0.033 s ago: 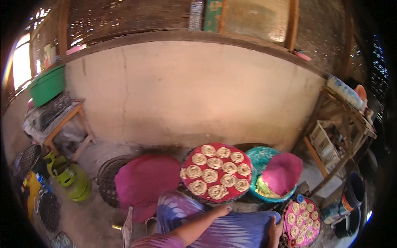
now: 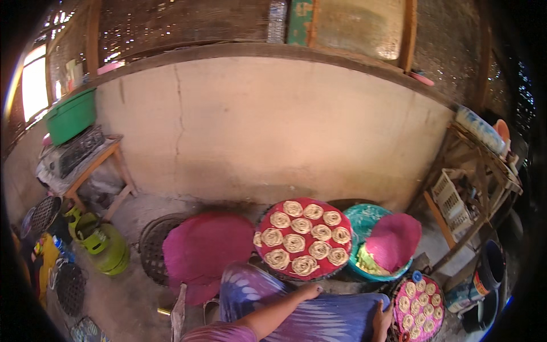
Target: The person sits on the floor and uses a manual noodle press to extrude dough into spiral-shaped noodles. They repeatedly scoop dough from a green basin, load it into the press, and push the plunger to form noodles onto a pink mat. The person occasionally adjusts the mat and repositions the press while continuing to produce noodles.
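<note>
Green tub (image 2: pixel 71 115): above a wooden table (image 2: pixel 94 163), well left of the big tray (image 2: pixel 307 240) and beyond it.
Gas bottle (image 2: pixel 111 253): yellow-green, upright, well left of the big tray.
Dark basket (image 2: pixel 151 256): round and woven, left of the big tray.
Pink sheet (image 2: pixel 208 239): spread out just left of the big tray, overlapping the dark basket.
Big tray: round and red, set with pale coils (image 2: pixel 294 243), one of them at its left edge.
Left hand (image 2: pixel 311 292): resting on the patterned cloth (image 2: pixel 342 316), by the near edge of the big tray; its fingers are hidden, so I cannot tell whether it grips.
Turquoise basin (image 2: pixel 364 217): just right of the big tray, a pink piece (image 2: pixel 393 239) inside leaning over its rim.
Right hand (image 2: pixel 383 319): at the patterned cloth's right end, to the right and near side of the big tray; whether it grips the cloth I cannot tell.
Small tray (image 2: pixel 413 298): pink, beside the right hand, right of the big tray and nearer, bearing smaller coils.
Pale crate (image 2: pixel 449 199): well right of the big tray.
Dark bucket (image 2: pixel 491 262): tilted, farther right of the big tray.
</note>
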The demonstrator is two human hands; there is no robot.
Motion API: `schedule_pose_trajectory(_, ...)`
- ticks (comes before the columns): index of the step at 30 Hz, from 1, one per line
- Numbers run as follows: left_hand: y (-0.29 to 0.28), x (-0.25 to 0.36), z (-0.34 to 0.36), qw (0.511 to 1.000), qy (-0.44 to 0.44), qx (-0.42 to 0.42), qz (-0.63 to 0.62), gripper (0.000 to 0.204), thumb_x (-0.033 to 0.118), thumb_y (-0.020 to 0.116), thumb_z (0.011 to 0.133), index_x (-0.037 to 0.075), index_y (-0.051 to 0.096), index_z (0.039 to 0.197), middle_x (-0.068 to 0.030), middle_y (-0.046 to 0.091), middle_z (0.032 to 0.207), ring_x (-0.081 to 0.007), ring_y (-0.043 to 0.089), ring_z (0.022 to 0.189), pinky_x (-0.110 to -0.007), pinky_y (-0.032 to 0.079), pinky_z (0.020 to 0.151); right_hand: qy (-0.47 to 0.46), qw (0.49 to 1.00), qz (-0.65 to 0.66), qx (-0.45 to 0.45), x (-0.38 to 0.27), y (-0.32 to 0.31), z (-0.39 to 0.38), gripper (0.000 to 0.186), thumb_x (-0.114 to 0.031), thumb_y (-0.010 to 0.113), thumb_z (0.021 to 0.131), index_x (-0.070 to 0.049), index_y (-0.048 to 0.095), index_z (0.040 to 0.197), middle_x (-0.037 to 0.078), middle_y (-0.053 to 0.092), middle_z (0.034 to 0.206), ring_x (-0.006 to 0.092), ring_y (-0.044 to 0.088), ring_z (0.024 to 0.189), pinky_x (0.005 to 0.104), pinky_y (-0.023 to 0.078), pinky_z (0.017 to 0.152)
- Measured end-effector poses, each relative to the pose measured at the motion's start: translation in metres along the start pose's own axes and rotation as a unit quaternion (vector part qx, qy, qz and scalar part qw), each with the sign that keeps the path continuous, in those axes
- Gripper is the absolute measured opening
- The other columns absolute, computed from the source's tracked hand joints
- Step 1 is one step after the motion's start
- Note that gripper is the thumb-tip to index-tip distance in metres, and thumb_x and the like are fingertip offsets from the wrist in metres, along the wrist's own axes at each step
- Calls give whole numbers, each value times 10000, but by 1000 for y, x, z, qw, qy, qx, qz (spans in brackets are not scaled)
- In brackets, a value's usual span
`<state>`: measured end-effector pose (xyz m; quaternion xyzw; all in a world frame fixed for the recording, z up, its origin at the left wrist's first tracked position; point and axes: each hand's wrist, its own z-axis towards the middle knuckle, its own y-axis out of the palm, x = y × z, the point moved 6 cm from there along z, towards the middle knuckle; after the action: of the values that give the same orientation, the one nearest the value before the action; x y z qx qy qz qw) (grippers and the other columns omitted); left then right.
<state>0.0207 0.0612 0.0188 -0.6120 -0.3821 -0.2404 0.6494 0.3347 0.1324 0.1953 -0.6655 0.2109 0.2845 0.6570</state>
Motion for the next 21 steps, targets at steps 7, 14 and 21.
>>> schedule_pose_trajectory(7, -6, 4, -2, 999, -39, -5, -16, 208, 206, 543, 823, 43, 661, 875, -239, 652, 881, -377, 641, 768, -485, 478, 682, -14, 999, -44, 29, -10, 1, 0, 706, -462, 515, 950, 38, 371, 1427, 343, 432, 1381, 470, 453, 1259, 469, 372, 1053)
schedule_pose_trajectory(14, -16, 9, -10, 997, -3, 80, -7, 238, 269, 566, 842, 59, 670, 882, -253, 656, 853, -414, 654, 799, -501, 499, 702, -35, 879, 387, -277, -115, 68, -44, 386, -132, 590, 943, 49, 531, 1279, 155, 618, 1178, 301, 596, 1102, 382, 457, 968)
schedule_pose_trajectory(21, -13, 4, -4, 996, 22, 52, -69, 314, 220, 481, 935, 99, 592, 1202, -168, 644, 1175, -310, 611, 1110, -405, 478, 919, 107, 591, 653, -462, -179, 148, -53, 260, -169, 552, 961, 6, 577, 1152, 133, 651, 1055, 284, 630, 1023, 439, 484, 986)
